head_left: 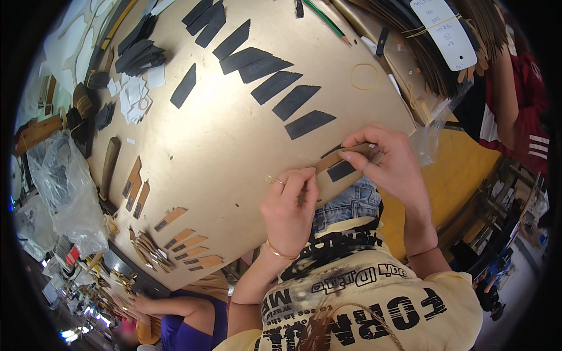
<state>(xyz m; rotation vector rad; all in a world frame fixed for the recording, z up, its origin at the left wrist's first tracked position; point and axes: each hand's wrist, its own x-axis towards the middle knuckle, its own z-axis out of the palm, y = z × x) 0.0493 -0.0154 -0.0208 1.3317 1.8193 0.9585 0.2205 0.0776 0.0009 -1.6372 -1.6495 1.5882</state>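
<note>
Near the front edge of the tan work table (pixel 234 152), both hands are on a narrow brown strip (pixel 328 162), which looks like leather. My left hand (pixel 290 202) pinches its left end between thumb and fingers, and a ring and a bracelet show on that side. My right hand (pixel 386 161) grips the other end, thumb on top and fingers curled behind. Right below the strip, by my right thumb, lies a small black piece (pixel 341 171); I cannot tell whether it is fixed to anything. Beyond my hands, several black slanted pieces (pixel 310 124) form a loose row.
Brown pieces with dark ends (pixel 187 243) lie at the lower left, near a wooden-handled tool (pixel 109 167). Black stacks (pixel 140 57) and white scraps (pixel 136 96) sit far left. A green pencil (pixel 328 22), a rubber band (pixel 364 76) and a tagged strip bundle (pixel 430 35) are far right.
</note>
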